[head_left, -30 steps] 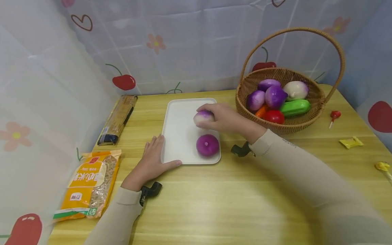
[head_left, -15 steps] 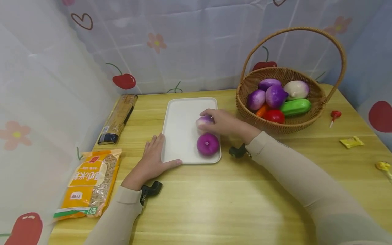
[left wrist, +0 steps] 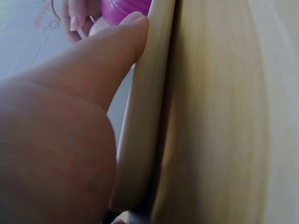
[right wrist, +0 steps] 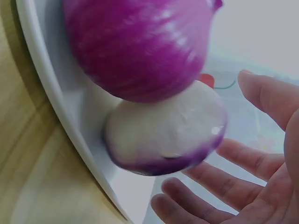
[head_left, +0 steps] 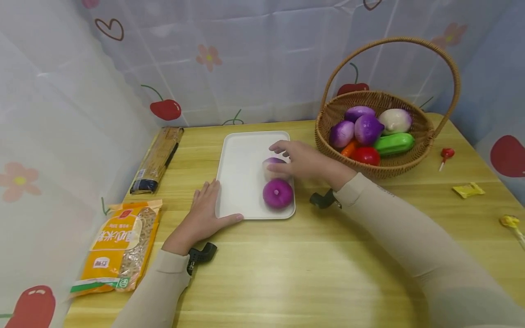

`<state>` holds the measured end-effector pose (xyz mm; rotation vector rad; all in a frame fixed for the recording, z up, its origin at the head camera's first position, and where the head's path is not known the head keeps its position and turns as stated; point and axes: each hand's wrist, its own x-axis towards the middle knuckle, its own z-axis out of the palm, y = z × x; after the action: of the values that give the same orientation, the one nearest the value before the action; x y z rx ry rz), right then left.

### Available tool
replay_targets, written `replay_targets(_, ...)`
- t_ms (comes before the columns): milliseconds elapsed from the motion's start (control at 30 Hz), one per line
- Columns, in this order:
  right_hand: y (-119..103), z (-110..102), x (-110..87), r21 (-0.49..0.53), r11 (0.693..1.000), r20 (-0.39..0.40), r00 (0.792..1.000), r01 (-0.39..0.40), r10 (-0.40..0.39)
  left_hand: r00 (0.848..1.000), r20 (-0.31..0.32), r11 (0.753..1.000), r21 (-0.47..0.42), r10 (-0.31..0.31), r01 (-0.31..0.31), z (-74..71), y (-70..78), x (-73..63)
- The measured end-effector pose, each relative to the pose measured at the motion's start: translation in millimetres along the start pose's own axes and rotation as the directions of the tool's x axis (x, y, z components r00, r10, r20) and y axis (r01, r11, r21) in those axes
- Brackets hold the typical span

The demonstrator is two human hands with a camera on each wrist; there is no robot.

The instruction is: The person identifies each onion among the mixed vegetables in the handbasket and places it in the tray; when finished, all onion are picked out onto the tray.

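Note:
A red onion (head_left: 278, 194) sits at the near right of a white tray (head_left: 239, 177). Just behind it on the tray lies a white-and-purple turnip (head_left: 271, 169), partly covered by my right hand in the head view. My right hand (head_left: 304, 159) is beside that turnip (right wrist: 166, 133), with thumb and fingers (right wrist: 231, 186) spread apart and not gripping it. My left hand (head_left: 203, 213) rests against the tray's near left corner, fingers along the left side. Its thumb (left wrist: 105, 56) lies along the near rim.
A wicker basket (head_left: 377, 172) with a tall handle holds toy vegetables at the back right. A lollipop (head_left: 447, 153) and a yellow-wrapped candy (head_left: 468, 190) lie right of it. At left are an orange food bag (head_left: 119, 248) and a noodle pack (head_left: 157, 159).
My right hand set the turnip down on the tray behind the onion, moving it slightly nearer. The fingers have since loosened and lifted off it. My left hand stayed put.

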<state>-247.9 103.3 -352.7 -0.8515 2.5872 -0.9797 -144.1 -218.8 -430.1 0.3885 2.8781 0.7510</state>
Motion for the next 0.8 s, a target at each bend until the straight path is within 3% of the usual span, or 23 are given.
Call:
replay_targets(233, -8, -13, -4.1, -0.027, 0.998, -0.012, 0.998, -0.059, 0.058, 1.000, -0.004, 1.000, -0.003, 0.002, -0.002, -0.1, 0.7, -0.3)
replay_targets(567, -16, -44, -7.3, -0.074, 0.997, -0.094, 0.995, 0.027, -0.034, 1.000, -0.008, 1.000, -0.009, 0.002, -0.002, 1.1, 0.2, -1.0)
replay_targets(800, -10, -73, -17.0, -0.065, 0.998, -0.142, 0.990, -0.025, 0.016, 1.000, -0.010, 1.000, 0.000, 0.007, -0.007, 0.7, 0.2, -0.8)
